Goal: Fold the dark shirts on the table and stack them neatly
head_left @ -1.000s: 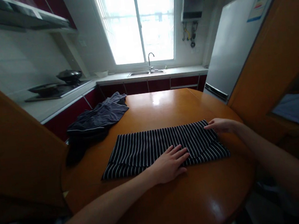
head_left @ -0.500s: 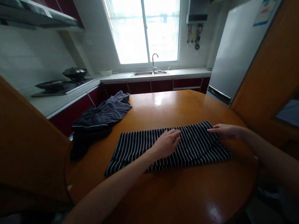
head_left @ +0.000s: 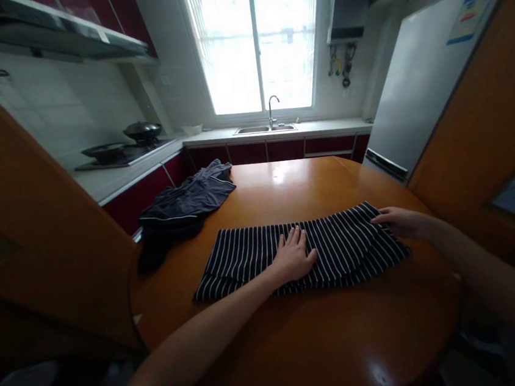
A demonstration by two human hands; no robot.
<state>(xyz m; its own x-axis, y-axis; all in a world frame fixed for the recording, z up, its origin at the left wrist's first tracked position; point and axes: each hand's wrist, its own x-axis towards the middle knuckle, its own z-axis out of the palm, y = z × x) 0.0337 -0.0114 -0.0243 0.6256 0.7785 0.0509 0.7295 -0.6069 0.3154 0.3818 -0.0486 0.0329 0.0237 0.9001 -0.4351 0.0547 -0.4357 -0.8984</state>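
Observation:
A black cloth with white stripes (head_left: 245, 252), folded into a wide flat strip, lies across the wooden table (head_left: 308, 329) in front of me. Flat on its middle rests my left hand (head_left: 294, 255), fingers spread and pressing down. At the right end, my right hand (head_left: 401, 222) pinches the edge of the cloth between thumb and fingers. That end is pulled up and bent a little, away from the line of the rest. I cannot tell what kind of garment or cloth it is.
A crumpled dark grey and black garment (head_left: 188, 197) hangs over the table's left edge. Behind stand a counter with a sink (head_left: 255, 130) and a stove with pans (head_left: 143, 131). A fridge (head_left: 419, 71) is at the right; wooden door frames flank me.
My left hand has come down flat on the cloth with its fingers spread. My right hand has drawn the cloth's right end slightly back and outward. The view has shifted a little.

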